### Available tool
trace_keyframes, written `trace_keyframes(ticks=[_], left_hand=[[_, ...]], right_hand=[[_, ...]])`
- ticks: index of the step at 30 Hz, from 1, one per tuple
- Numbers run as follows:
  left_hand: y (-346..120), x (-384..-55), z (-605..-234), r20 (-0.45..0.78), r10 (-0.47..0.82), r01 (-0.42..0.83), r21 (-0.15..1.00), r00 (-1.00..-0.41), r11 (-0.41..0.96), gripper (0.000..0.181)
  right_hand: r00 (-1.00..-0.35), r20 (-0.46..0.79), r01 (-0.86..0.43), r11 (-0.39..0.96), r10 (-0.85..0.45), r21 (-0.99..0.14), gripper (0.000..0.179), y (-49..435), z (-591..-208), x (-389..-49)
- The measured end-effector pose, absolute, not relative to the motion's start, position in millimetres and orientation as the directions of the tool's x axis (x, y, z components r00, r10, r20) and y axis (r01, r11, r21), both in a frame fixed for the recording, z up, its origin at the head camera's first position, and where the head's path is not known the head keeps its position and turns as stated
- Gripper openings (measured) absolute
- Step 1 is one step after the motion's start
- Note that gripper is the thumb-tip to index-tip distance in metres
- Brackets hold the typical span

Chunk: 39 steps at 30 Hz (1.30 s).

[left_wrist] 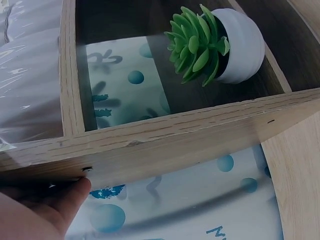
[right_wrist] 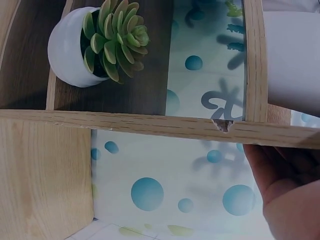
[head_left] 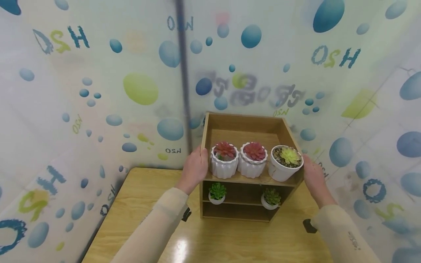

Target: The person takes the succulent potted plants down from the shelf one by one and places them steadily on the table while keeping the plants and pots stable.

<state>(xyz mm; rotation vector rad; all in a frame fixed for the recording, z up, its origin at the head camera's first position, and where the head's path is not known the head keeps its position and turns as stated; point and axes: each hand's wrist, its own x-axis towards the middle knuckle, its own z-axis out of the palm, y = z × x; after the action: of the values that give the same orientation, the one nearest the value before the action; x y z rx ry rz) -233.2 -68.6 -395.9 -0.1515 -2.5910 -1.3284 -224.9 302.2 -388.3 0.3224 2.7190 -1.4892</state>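
Note:
A small wooden shelf [head_left: 244, 119] stands on the table, with an open-topped upper compartment. My left hand [head_left: 196, 166] grips its left side panel, and my right hand [head_left: 316, 179] holds the right one. In both wrist views the fingers lie against the outer faces, partly hidden by the panels. Along the top front stand two white ribbed pots with red succulents, one left [head_left: 224, 164] and one in the middle [head_left: 252, 164], and a smooth white pot [head_left: 284, 164] with a yellow-green succulent. Below, a green succulent [left_wrist: 200, 47] sits left and a duller green one [right_wrist: 117, 42] right, in round white pots.
The light wooden table [head_left: 154, 190] extends to the left and in front of the shelf. Close behind and at both sides hangs a pale curtain [head_left: 141, 120] printed with blue and green dots and lettering. A dark vertical strip [head_left: 183, 73] runs down it.

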Motion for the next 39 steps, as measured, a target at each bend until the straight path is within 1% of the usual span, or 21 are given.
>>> trace_keyframes(ticks=[12,21,27,39], left_hand=[[-71.5,-232.5,-395.7,0.219,-0.003,0.177,0.796,-0.976,0.579,0.052],[-70.8,-231.2,-397.6,0.209,-0.005,0.167,0.795,-0.978,0.583,0.052],[-71.1,-230.1,-397.4,0.242,0.012,0.202,0.781,-0.970,0.592,0.052],[-72.9,-232.1,-398.6,0.249,0.015,0.208,0.774,-0.968,0.598,0.052]], right_hand=[[-0.976,-0.125,0.201,0.521,0.177,-0.829,0.087,298.8,-387.5,-227.4],[-0.975,-0.092,0.186,0.523,0.200,-0.832,0.087,299.9,-394.1,-225.8],[-0.977,-0.096,0.187,0.545,0.192,-0.817,0.085,301.4,-395.3,-224.9],[-0.969,0.010,0.158,0.650,0.247,-0.743,0.079,298.5,-394.0,-223.4]])
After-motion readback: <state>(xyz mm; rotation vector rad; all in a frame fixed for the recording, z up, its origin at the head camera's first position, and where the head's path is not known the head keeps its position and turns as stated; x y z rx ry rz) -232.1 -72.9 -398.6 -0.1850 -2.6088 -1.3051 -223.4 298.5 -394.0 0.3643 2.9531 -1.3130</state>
